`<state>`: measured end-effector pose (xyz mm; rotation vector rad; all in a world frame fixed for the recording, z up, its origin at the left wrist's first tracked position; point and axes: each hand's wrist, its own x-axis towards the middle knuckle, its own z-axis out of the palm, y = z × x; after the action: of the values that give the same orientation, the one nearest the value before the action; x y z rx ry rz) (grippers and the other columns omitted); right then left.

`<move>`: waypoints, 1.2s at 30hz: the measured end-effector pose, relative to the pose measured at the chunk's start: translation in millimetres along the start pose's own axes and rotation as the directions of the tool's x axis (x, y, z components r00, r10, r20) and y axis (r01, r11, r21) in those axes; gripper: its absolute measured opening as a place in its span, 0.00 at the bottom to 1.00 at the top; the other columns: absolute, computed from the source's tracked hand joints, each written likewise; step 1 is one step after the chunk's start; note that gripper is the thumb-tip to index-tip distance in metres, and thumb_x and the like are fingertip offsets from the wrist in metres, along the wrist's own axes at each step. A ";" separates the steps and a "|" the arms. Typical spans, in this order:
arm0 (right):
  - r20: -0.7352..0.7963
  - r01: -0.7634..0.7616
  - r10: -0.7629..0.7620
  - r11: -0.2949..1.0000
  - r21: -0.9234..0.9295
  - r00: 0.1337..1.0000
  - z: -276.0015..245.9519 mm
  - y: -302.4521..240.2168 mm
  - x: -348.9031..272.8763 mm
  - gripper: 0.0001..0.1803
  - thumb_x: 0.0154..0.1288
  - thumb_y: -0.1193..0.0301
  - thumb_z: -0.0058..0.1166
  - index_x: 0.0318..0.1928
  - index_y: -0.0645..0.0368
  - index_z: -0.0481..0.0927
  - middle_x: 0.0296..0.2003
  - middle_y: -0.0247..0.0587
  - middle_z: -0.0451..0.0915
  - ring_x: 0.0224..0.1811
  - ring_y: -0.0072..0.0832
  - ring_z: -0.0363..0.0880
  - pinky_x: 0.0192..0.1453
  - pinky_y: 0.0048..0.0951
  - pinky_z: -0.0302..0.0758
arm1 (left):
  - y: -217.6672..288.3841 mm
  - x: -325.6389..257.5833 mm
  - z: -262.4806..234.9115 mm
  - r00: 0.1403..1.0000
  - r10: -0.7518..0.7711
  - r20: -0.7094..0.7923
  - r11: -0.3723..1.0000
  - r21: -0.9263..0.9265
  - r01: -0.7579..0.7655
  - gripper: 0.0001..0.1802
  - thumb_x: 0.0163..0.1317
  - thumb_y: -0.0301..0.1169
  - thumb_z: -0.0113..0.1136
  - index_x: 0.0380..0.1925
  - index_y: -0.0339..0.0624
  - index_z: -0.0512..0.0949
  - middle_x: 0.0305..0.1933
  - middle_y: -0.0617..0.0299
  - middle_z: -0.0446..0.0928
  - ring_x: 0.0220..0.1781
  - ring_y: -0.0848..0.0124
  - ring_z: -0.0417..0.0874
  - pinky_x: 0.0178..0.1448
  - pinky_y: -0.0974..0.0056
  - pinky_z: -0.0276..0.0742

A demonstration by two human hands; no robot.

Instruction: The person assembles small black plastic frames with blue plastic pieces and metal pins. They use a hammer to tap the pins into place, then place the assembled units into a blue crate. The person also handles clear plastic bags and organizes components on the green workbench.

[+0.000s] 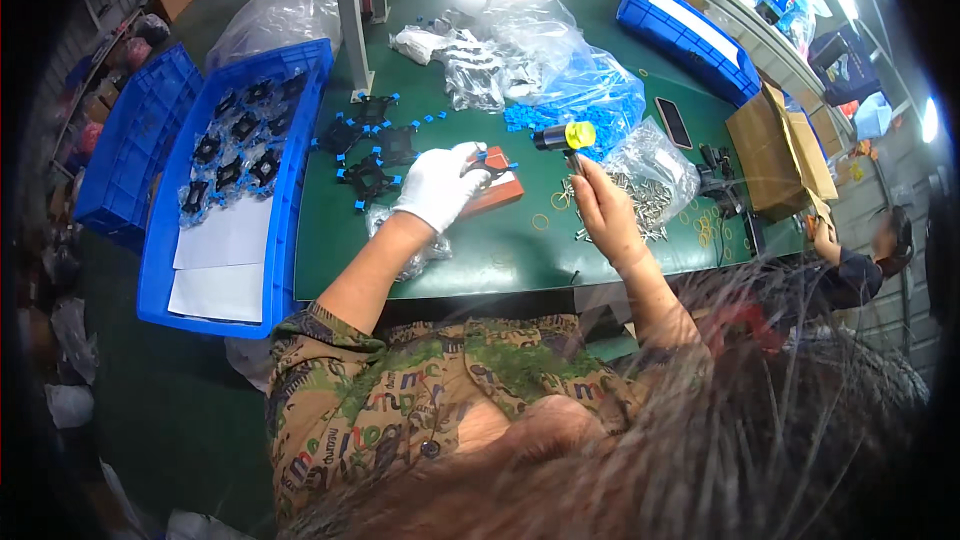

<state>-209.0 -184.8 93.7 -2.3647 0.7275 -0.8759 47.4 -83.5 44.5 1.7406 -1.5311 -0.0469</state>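
My left hand point(440, 188), in a white glove, grips a black bracket with blue tips point(490, 166) against the top of a reddish-brown block point(499, 194). My bare right hand point(608, 212) is closed round the handle of a mallet point(564, 136) with one black face and one yellow face. The mallet head is raised to the right of the block. Several more black brackets point(396, 145) with blue tips lie on the green table, just beyond my gloved hand. Under my right hand spreads a pile of small metal pins point(650, 202).
A blue crate point(157, 270) at the left holds bagged brackets and white sheets. Across the table lie plastic bags point(540, 50), small blue parts point(590, 125), a phone point(673, 122) and rubber bands. To the right, another person's hand point(826, 240) is by a cardboard box point(775, 155).
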 end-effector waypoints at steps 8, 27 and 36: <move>0.001 -0.051 0.051 0.998 -0.024 0.999 13.3 13.6 -20.1 0.19 0.77 0.65 0.52 0.63 0.60 0.76 0.49 0.55 0.84 0.51 0.50 0.85 0.52 0.40 0.80 | -22.5 7.0 -26.9 0.963 -0.222 0.153 0.968 -0.081 0.236 0.21 0.57 0.40 0.73 0.51 0.49 0.83 0.40 0.55 0.86 0.42 0.61 0.87 0.48 0.61 0.81; -0.014 -0.028 0.028 1.000 0.002 1.000 26.3 17.3 -24.2 0.18 0.77 0.69 0.52 0.62 0.64 0.76 0.43 0.50 0.85 0.42 0.32 0.86 0.48 0.30 0.79 | -8.3 9.6 4.7 0.965 0.204 0.163 0.913 0.324 -0.248 0.21 0.68 0.48 0.59 0.29 0.42 0.83 0.26 0.50 0.79 0.35 0.52 0.80 0.43 0.51 0.74; 0.069 -0.068 0.066 0.997 0.025 0.995 30.0 9.6 -1.9 0.18 0.77 0.68 0.52 0.62 0.61 0.76 0.45 0.51 0.84 0.44 0.36 0.84 0.50 0.34 0.79 | 3.1 7.8 8.9 0.964 0.174 0.202 0.883 0.402 -0.243 0.16 0.69 0.45 0.59 0.30 0.47 0.81 0.27 0.56 0.82 0.37 0.58 0.84 0.65 0.53 0.65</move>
<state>-192.2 -182.4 67.1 -2.3202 0.7583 -0.7679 42.4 -94.6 43.8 1.9247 -1.9533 0.2843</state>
